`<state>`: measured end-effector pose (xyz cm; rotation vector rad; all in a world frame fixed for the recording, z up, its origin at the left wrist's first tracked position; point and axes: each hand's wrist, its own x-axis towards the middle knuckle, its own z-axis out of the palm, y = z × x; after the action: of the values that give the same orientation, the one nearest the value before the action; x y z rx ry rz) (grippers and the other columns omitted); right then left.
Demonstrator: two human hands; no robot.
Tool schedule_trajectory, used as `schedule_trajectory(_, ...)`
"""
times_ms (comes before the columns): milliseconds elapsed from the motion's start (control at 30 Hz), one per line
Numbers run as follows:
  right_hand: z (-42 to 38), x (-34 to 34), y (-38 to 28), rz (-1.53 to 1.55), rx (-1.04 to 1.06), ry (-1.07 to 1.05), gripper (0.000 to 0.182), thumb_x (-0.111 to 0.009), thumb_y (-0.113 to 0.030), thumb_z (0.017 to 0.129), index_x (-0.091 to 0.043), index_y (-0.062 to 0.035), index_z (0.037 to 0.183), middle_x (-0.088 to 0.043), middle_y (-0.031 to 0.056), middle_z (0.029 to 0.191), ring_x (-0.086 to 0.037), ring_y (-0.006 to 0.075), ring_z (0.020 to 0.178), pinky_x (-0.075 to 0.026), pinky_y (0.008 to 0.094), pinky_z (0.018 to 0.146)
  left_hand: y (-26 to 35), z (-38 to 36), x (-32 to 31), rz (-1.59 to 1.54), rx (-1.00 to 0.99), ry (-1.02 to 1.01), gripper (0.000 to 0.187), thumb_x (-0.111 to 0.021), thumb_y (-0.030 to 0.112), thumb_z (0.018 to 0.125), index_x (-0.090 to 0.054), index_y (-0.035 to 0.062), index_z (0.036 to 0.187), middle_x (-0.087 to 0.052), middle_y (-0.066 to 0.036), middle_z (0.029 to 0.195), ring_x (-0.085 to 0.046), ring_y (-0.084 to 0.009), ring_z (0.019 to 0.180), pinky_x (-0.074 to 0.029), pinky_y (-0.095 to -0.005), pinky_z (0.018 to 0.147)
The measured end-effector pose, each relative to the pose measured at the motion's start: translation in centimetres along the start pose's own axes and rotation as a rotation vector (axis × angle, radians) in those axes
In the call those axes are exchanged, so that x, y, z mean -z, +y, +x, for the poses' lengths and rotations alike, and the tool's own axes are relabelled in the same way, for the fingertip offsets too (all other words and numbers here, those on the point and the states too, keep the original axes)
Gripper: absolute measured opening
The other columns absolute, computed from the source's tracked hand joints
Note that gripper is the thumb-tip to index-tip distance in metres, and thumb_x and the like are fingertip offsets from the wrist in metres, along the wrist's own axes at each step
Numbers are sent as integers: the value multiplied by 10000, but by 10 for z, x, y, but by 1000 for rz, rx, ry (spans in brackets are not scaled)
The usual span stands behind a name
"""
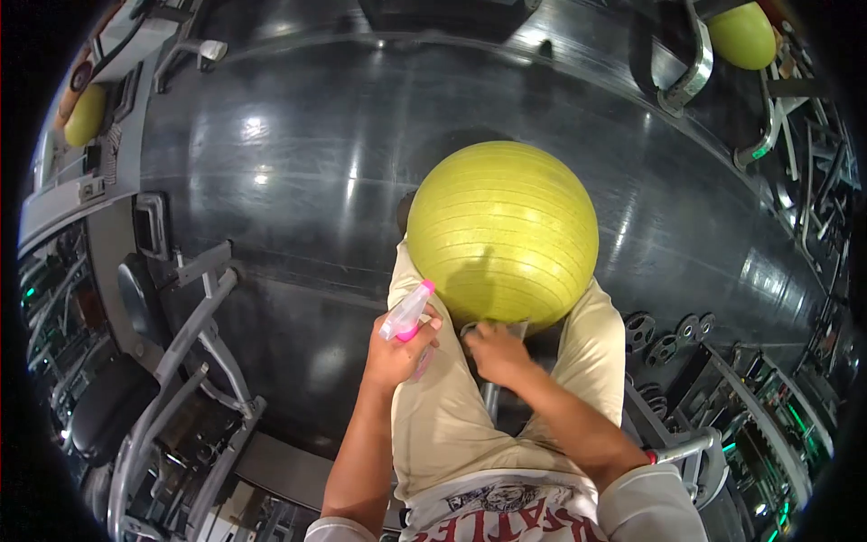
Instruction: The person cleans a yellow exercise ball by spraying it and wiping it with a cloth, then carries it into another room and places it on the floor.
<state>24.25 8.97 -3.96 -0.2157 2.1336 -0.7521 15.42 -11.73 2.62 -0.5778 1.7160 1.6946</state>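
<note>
A large yellow-green exercise ball (503,230) rests between my knees, with ridges running round it. My left hand (402,350) is closed around a clear spray bottle (404,316) with a pink nozzle tip and collar, held over my left thigh. The bottle's head points up toward the ball's lower left side. At the ball's near edge, my right hand (497,350) has its fingers curled over a grey cloth (518,329), of which only small parts show. A shadow falls on the ball just above that hand.
Gym machines with metal frames (203,325) stand at the left. Weight plates (664,350) and a rack (768,379) are at the right. Another yellow-green ball (743,36) sits at the top right. Dark, shiny flooring (298,163) stretches ahead.
</note>
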Motion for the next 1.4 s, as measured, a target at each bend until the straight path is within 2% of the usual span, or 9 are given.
schedule_trajectory(200, 63, 189, 22, 498, -94, 528, 273, -627, -161, 997, -626, -60, 1250, -640, 189, 1159, -650, 373, 1086, -523, 441, 951, 7, -1, 1, -57, 24, 50, 181, -749, 62, 892, -684, 1, 1050, -717, -56, 833, -689, -145, 664, -556, -320, 645)
schedule_trajectory(267, 112, 217, 62, 186, -22, 797, 276, -634, -198, 997, -637, -78, 1245, -642, 175, 1193, -637, 380, 1095, -509, 455, 976, 8, 3, 2, -52, 17, 53, 181, -750, 60, 890, -684, 2, 1049, -719, -59, 823, -690, -147, 656, -552, -321, 642)
schedule_trajectory(433, 191, 167, 87, 132, -77, 584, 255, -607, -212, 984, -673, -136, 1218, -620, 143, 1279, -587, 432, 1139, -489, 499, 988, 11, 5, 0, -55, 19, 76, 186, -752, 70, 889, -685, 3, 1049, -722, -63, 824, -694, -145, 653, -551, -319, 642)
schedule_trajectory(500, 167, 121, 39, -379, -165, 780, 258, -675, -169, 932, -696, -162, 1190, -600, 143, 1288, -581, 418, 1129, -501, 509, 955, 9, 5, 1, -48, 25, 82, 190, -753, 74, 889, -687, 3, 1052, -721, -63, 823, -693, -145, 651, -551, -318, 640)
schedule_trajectory(900, -18, -2, 4, -145, -172, -2, 370, -699, -91, 841, -693, -154, 1206, -573, 133, 1305, -537, 419, 1195, -513, 499, 943, 2, 0, 4, 9, 2, 44, 318, -746, 51, 893, -646, -16, 1187, -710, -73, 889, -689, -151, 662, -562, -323, 633)
schedule_trajectory(1100, 25, 136, 15, 454, -110, 505, 299, -632, -284, 1007, -678, -31, 1158, -670, 217, 1087, -653, 421, 1010, -525, 466, 909, 4, 0, 3, -62, 15, 105, 184, -756, 113, 889, -696, 6, 1025, -720, -63, 816, -705, -150, 658, -556, -313, 633)
schedule_trajectory(1200, 92, 198, 42, 205, -99, 791, 304, -635, -242, 1000, -645, -25, 1212, -631, 251, 1226, -633, 413, 1107, -510, 475, 951, 1, 6, 5, -56, 20, 99, 220, -755, 114, 890, -682, -3, 1061, -721, -60, 816, -706, -154, 662, -557, -315, 649)
schedule_trajectory(1233, 118, 208, 49, 169, -132, 812, 294, -621, -237, 1003, -647, -36, 1217, -628, 241, 1233, -629, 407, 1113, -508, 487, 958, -2, 9, 7, -48, 48, 53, 401, -691, -12, 899, -586, -25, 1286, -672, -100, 1000, -686, -193, 688, -583, -355, 644)
schedule_trajectory(1400, 175, 130, 55, -297, -110, 731, 254, -586, -236, 995, -674, -99, 1191, -627, 176, 1207, -612, 405, 1107, -517, 549, 926, 5, 8, 4, -161, 21, 139, 300, -732, 36, 895, -654, -1, 1182, -698, -63, 899, -677, -163, 656, -554, -330, 635)
